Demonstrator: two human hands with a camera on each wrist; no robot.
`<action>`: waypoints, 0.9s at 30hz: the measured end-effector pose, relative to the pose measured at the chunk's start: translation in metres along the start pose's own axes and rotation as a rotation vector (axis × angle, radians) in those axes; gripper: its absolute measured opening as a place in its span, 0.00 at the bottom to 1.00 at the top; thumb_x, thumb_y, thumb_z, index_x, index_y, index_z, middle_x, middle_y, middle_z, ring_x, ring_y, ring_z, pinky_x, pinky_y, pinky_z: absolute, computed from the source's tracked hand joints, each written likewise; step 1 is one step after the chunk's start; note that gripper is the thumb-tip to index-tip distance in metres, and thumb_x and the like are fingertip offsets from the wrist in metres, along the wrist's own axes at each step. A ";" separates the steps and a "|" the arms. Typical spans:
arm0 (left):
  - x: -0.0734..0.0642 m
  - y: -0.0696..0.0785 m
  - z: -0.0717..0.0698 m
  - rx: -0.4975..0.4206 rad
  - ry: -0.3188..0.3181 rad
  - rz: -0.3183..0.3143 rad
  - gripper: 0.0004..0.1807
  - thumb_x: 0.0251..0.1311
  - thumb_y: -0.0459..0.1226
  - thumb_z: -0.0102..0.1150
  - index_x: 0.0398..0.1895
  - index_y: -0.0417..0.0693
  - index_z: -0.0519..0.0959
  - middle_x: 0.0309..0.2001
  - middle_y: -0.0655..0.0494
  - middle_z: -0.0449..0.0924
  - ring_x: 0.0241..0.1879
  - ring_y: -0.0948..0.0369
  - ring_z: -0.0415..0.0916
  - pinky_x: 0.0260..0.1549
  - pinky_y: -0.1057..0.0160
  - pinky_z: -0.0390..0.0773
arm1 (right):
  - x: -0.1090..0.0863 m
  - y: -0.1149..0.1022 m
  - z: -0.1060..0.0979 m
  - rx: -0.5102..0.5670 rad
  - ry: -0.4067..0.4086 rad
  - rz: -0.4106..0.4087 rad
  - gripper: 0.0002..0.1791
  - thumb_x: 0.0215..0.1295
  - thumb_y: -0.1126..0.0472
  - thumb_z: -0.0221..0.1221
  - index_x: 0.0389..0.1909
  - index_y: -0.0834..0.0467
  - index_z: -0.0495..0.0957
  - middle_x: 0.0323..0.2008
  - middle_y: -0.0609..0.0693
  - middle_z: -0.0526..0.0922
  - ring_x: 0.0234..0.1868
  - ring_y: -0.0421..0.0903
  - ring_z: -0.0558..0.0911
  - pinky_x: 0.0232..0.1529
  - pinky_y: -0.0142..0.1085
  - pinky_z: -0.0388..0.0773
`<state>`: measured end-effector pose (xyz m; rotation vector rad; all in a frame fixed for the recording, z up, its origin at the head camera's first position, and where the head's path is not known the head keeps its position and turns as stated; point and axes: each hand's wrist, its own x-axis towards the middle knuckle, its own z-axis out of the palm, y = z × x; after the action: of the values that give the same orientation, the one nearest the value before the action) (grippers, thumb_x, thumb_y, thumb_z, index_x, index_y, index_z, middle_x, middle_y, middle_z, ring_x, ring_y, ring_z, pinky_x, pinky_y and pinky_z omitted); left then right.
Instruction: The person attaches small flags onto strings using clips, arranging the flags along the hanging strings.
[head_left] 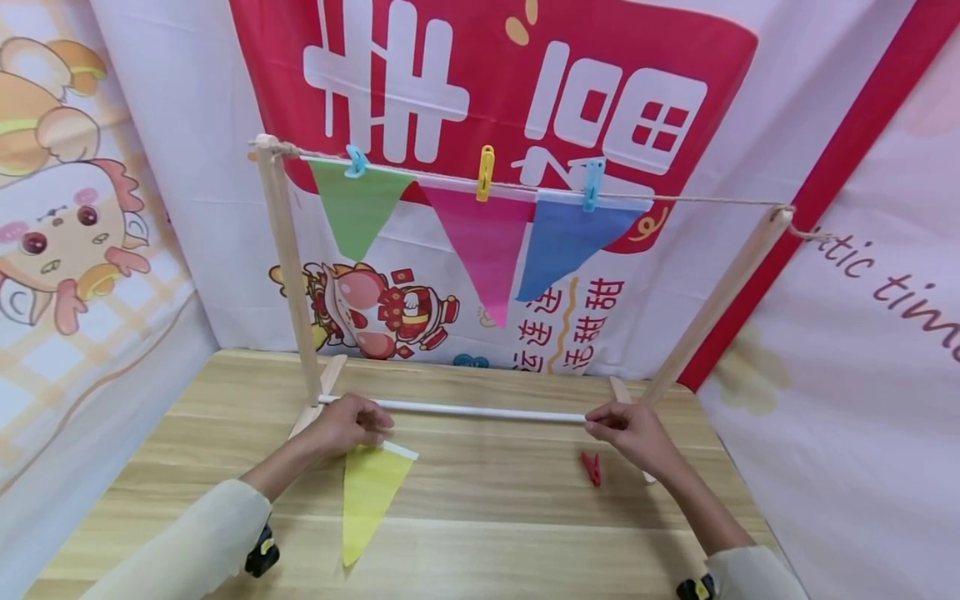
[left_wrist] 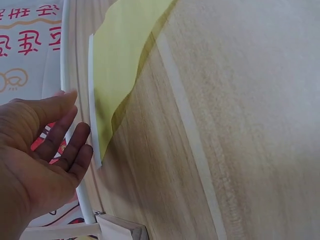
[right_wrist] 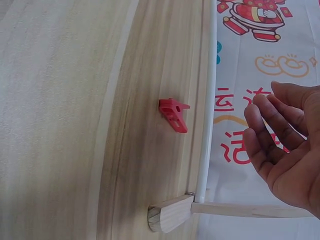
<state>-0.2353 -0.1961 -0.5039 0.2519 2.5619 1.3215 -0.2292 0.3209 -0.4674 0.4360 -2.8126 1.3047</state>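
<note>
My left hand (head_left: 351, 425) hovers by the white rod (head_left: 480, 409) at the frame's base, fingers loosely bent with nothing between them. Just below it a yellow triangular pennant (head_left: 371, 500) with a white top edge lies on the table. In the left wrist view, the fingertips are close to that white edge; whether they touch it I cannot tell. Near the rod's other end is my right hand (head_left: 630, 429), its fingers relaxed and holding nothing in the right wrist view. A small red clothespin (right_wrist: 173, 115) lies on the table beside it.
Between two wooden posts (head_left: 285, 267) runs a twine (head_left: 712, 199). Green (head_left: 360, 204), pink (head_left: 483, 242) and blue (head_left: 573, 237) pennants hang from it by clothespins. Wooden feet (right_wrist: 172, 212) stick out at the base. Printed cloth (head_left: 847, 375) walls the table in.
</note>
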 end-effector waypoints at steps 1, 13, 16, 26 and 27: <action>-0.001 0.000 0.000 0.008 -0.006 0.002 0.11 0.65 0.23 0.76 0.49 0.39 0.92 0.46 0.47 0.95 0.45 0.57 0.85 0.43 0.62 0.85 | 0.000 0.001 0.001 -0.006 -0.001 0.002 0.07 0.75 0.61 0.74 0.48 0.60 0.93 0.40 0.53 0.95 0.36 0.33 0.86 0.38 0.29 0.85; -0.004 -0.006 0.000 0.169 -0.001 0.064 0.13 0.62 0.20 0.71 0.43 0.44 0.92 0.42 0.54 0.94 0.51 0.55 0.88 0.59 0.45 0.87 | -0.006 0.005 0.006 -0.058 -0.041 0.090 0.12 0.76 0.60 0.73 0.51 0.65 0.91 0.39 0.52 0.94 0.37 0.38 0.85 0.38 0.30 0.82; -0.004 -0.006 -0.001 0.224 0.002 0.070 0.13 0.63 0.21 0.72 0.43 0.47 0.92 0.42 0.56 0.94 0.50 0.56 0.87 0.60 0.43 0.86 | -0.007 0.008 0.008 -0.064 -0.054 0.091 0.13 0.76 0.60 0.73 0.51 0.66 0.91 0.40 0.52 0.94 0.39 0.40 0.87 0.40 0.30 0.84; -0.001 -0.009 0.001 0.344 0.012 0.095 0.13 0.61 0.24 0.77 0.41 0.51 0.93 0.42 0.59 0.93 0.51 0.57 0.87 0.63 0.38 0.84 | -0.011 0.018 0.015 -0.089 -0.065 0.110 0.10 0.73 0.63 0.74 0.46 0.66 0.92 0.38 0.56 0.95 0.39 0.41 0.88 0.41 0.30 0.85; -0.001 -0.009 0.001 0.350 0.014 0.095 0.12 0.61 0.25 0.78 0.41 0.52 0.93 0.42 0.60 0.93 0.51 0.57 0.87 0.64 0.38 0.84 | -0.012 0.019 0.016 -0.098 -0.060 0.123 0.09 0.72 0.63 0.74 0.46 0.65 0.92 0.38 0.55 0.95 0.39 0.41 0.88 0.41 0.30 0.85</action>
<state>-0.2347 -0.2009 -0.5118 0.4338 2.8124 0.8949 -0.2208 0.3235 -0.4933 0.3098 -2.9805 1.1853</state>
